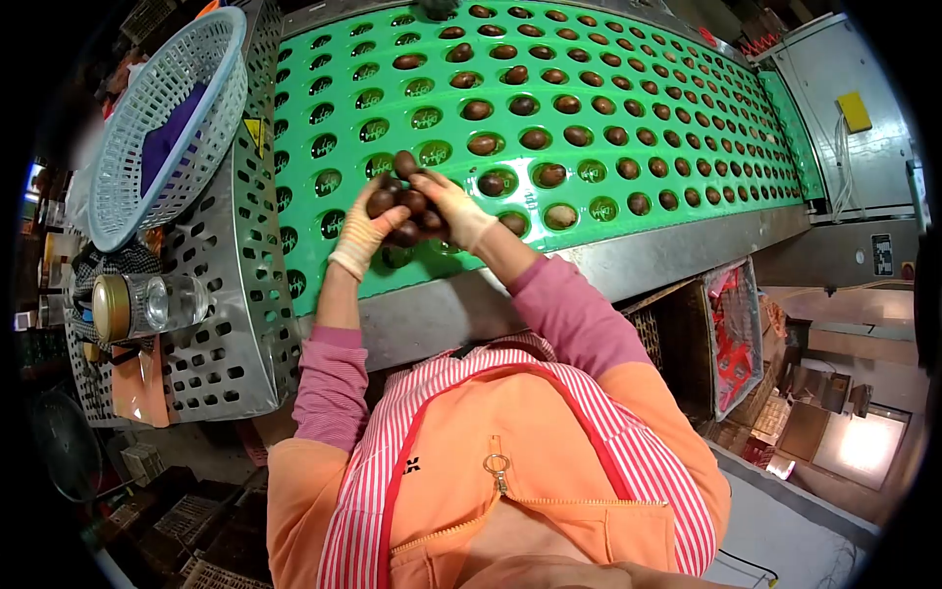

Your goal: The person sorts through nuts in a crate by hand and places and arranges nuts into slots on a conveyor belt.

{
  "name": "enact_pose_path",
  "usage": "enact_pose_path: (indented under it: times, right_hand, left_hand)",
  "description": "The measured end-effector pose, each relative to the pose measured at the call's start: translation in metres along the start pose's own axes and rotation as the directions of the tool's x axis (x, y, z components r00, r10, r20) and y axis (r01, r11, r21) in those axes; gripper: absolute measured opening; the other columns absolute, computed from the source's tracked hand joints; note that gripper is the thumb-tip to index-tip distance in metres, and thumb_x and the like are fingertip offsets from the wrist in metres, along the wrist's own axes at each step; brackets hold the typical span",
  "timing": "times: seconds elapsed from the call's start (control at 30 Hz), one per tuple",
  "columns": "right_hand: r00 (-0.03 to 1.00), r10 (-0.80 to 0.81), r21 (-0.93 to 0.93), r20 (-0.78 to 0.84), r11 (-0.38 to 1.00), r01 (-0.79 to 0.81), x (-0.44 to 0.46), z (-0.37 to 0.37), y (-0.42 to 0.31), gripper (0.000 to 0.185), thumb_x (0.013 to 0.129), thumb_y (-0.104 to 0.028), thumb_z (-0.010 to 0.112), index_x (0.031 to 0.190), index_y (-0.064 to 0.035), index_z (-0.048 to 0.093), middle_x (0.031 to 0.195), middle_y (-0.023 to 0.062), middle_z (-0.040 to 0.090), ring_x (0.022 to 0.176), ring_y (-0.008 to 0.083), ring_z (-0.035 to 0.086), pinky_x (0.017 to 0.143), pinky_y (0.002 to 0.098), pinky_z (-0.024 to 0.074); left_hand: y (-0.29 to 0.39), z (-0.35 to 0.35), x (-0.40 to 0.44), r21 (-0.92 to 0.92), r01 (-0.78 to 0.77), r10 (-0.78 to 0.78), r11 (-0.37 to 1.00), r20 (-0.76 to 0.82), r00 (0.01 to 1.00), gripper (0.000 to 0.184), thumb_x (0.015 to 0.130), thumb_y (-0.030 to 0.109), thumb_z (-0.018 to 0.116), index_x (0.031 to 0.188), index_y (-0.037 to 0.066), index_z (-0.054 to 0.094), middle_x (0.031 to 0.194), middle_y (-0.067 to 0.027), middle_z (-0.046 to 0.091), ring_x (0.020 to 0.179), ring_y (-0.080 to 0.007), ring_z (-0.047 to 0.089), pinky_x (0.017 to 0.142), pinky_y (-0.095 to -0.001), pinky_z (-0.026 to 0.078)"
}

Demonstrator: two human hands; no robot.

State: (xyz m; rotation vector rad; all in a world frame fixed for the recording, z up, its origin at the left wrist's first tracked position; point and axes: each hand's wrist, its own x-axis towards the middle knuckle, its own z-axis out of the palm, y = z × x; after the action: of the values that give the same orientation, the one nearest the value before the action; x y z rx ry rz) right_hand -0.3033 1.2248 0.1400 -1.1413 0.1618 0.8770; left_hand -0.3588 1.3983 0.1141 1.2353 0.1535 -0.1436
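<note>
Above the near edge of a green conveyor sheet (pixel 461 147) with rows of round cups, both my hands come together around a cluster of dark brown eggs (pixel 413 203). My left hand (pixel 363 232), in a pale glove, wraps the cluster from the left. From the right, my right hand (pixel 456 211), gloved too, closes on the same eggs. One egg (pixel 405 164) sticks up at the top of the cluster. Close to my right hand, single eggs lie in cups, among them a dark egg (pixel 496 183) and a paler egg (pixel 560 216). Several cups beyond my left hand hold no egg.
A light blue plastic basket (pixel 228 98) with a purple cloth (pixel 169 137) stands at the left. Below it, a glass jar (pixel 169 302) lies beside the perforated metal panel (pixel 240 324). A metal rail (pixel 648 255) borders the conveyor; a steel cabinet (pixel 844 128) stands right.
</note>
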Motion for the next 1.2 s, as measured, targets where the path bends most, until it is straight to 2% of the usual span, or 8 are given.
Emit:
enact_pose_path:
  times: [0.27,0.33,0.47,0.6,0.77,0.9,1.07,1.2]
  right_hand:
    - [0.758,-0.651,-0.862,-0.038,0.405,0.305,0.064,-0.002,-0.007,0.051,0.078,-0.027,0.076,0.124,-0.0128,0.059,0.11,0.0129,0.064,0.095,0.028,0.064,0.085,0.036,0.0514]
    - [0.802,-0.591,-0.996,0.088,-0.052,0.071,0.065,-0.018,-0.028,0.055,0.081,-0.028,0.073,0.131,-0.0152,0.052,0.121,0.0143,0.057,0.099,0.0333,0.062,0.084,0.0402,0.0513]
    - [0.775,-0.602,-0.98,0.194,-0.078,0.184,0.04,-0.017,-0.044,0.054,0.083,-0.025,0.07,0.131,-0.0169,0.047,0.118,0.0154,0.054,0.102,0.035,0.059,0.082,0.0458,0.0508]
    - [0.814,-0.386,-0.88,0.434,-0.376,0.291,0.019,-0.028,-0.016,0.052,0.084,-0.021,0.068,0.131,-0.0137,0.049,0.122,0.0152,0.054,0.106,0.0375,0.056,0.087,0.0452,0.0502]
    - [0.519,-0.849,-0.876,0.102,0.171,0.452,-0.003,-0.055,-0.003,0.032,0.091,-0.023,0.058,0.119,-0.0074,0.059,0.11,0.0203,0.063,0.101,0.0394,0.059,0.087,0.0462,0.0478]
    - [0.448,-0.865,-0.796,-0.228,0.43,0.426,-0.047,-0.119,0.001,0.025,0.099,-0.018,0.055,0.118,-0.0031,0.063,0.099,0.0045,0.064,0.087,0.0118,0.057,0.076,0.0273,0.048]
    - [0.697,-0.592,-0.517,-0.404,0.777,0.359,-0.113,-0.13,0.006,0.032,0.096,-0.026,0.058,0.119,-0.003,0.059,0.093,0.0055,0.059,0.085,0.0167,0.056,0.076,0.0304,0.048]
    - [0.92,-0.34,0.076,-0.195,0.93,0.36,-0.137,-0.091,0.002,0.054,0.089,-0.024,0.066,0.135,-0.0019,0.049,0.118,0.0079,0.058,0.106,0.0192,0.055,0.091,0.0326,0.046]
  left_hand:
    - [-0.036,-0.069,0.008,0.248,0.02,0.11,0.969,-0.498,0.86,0.054,0.071,0.026,0.084,0.114,0.005,0.06,0.121,-0.0102,0.052,0.102,-0.0235,0.057,0.091,-0.0369,0.05]
    - [-0.046,-0.072,0.009,0.354,0.01,0.183,0.935,-0.509,0.841,0.055,0.071,0.029,0.084,0.114,0.004,0.06,0.124,-0.011,0.052,0.105,-0.0251,0.056,0.093,-0.0382,0.049]
    - [-0.019,-0.04,-0.008,0.644,-0.027,0.434,0.765,-0.483,0.76,0.057,0.072,0.031,0.083,0.115,0.002,0.059,0.125,-0.0126,0.052,0.109,-0.0273,0.055,0.096,-0.0403,0.046]
    - [-0.009,-0.005,-0.005,0.331,-0.125,0.276,0.935,-0.46,0.844,0.052,0.074,0.025,0.083,0.114,0.003,0.059,0.113,-0.0091,0.059,0.098,-0.0208,0.059,0.084,-0.0335,0.052]
    - [0.013,0.055,-0.02,0.005,-0.01,0.011,1.0,-0.185,0.983,0.049,0.076,0.012,0.08,0.118,0.007,0.055,0.098,-0.0035,0.063,0.08,-0.0117,0.06,0.059,-0.0238,0.051]
    - [-0.035,0.072,-0.018,0.649,-0.069,0.047,0.758,0.052,0.998,0.053,0.068,0.024,0.082,0.113,0.007,0.059,0.121,-0.0118,0.057,0.102,-0.0265,0.059,0.087,-0.0374,0.051]
    - [0.007,0.126,-0.01,0.944,-0.131,-0.041,0.304,0.15,0.988,0.056,0.066,0.032,0.081,0.115,0.015,0.061,0.13,-0.014,0.05,0.111,-0.0361,0.056,0.093,-0.0452,0.049]
    - [0.005,0.181,0.013,0.834,-0.407,0.085,0.372,0.406,0.91,0.065,0.066,0.033,0.08,0.124,0.016,0.056,0.126,-0.0133,0.049,0.106,-0.0373,0.058,0.086,-0.0479,0.051]
